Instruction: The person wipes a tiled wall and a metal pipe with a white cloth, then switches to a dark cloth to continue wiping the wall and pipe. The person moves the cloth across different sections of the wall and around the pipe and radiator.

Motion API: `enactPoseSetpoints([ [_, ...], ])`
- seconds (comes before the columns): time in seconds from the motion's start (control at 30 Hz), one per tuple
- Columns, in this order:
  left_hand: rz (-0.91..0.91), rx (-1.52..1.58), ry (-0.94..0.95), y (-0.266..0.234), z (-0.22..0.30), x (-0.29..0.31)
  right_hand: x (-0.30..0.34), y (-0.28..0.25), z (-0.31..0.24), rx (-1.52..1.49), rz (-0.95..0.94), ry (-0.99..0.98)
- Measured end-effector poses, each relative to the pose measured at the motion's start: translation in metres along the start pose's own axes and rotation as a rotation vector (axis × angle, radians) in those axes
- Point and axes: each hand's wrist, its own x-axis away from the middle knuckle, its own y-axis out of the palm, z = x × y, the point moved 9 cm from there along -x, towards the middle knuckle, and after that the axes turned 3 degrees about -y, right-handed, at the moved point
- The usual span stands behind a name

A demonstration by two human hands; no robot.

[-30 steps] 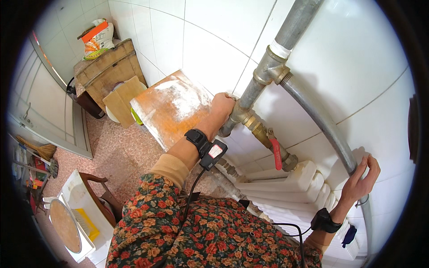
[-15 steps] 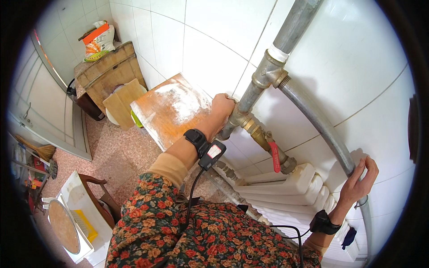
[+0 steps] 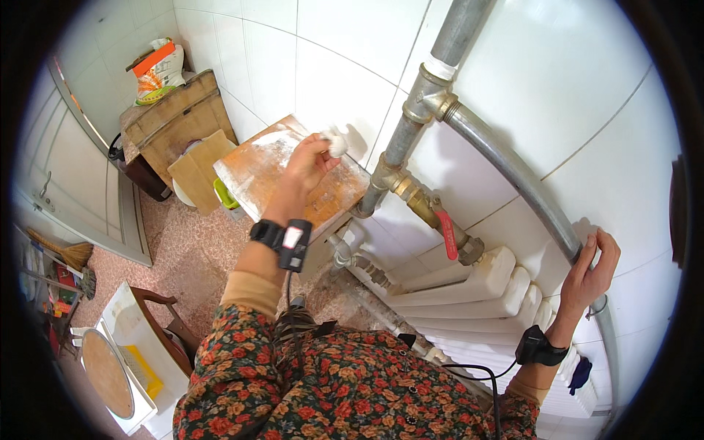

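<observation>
My left hand [image 3: 309,163] is raised over a floury wooden board [image 3: 323,198], its fingertips pinching a small white lump [image 3: 336,143]. Whether the lump is dough or crumpled cloth, I cannot make out. White powder lies smeared over the board's top, beside the tiled wall. At the right, my right hand [image 3: 589,273] is closed over a curved grey metal pipe [image 3: 524,180], hiding part of it. Both wrists wear black straps with small devices and cables.
An upright pipe with a red-handled valve [image 3: 448,235] stands between my hands, above a white radiator [image 3: 469,293]. A wooden cabinet [image 3: 180,117] carrying a printed sack [image 3: 161,70] is at the far left. Near left stand a round board [image 3: 106,372] and a white table [image 3: 121,315].
My left hand has moved left, away from the wall by the upright pipe, to above the board. The white lump now shows in its fingers. My right hand stays at the pipe.
</observation>
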Motion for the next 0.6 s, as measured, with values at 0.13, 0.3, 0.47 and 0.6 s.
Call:
enactPoseSetpoints([
  [0.13,-0.235,0.476,-0.101,-0.002,-0.011,0.025,0.0,0.003,0.0,0.055,-0.019,-0.021],
  [0.3,-0.429,0.605,-0.153,0.016,-0.027,0.045,-0.002,0.003,-0.006,0.037,-0.013,-0.046],
  [0.47,-0.319,0.318,-0.195,0.021,-0.033,0.057,-0.001,0.0,-0.005,0.003,0.002,-0.024],
  [0.6,-0.217,0.174,-0.319,0.018,-0.076,0.096,0.002,-0.001,0.001,-0.04,-0.006,0.01],
])
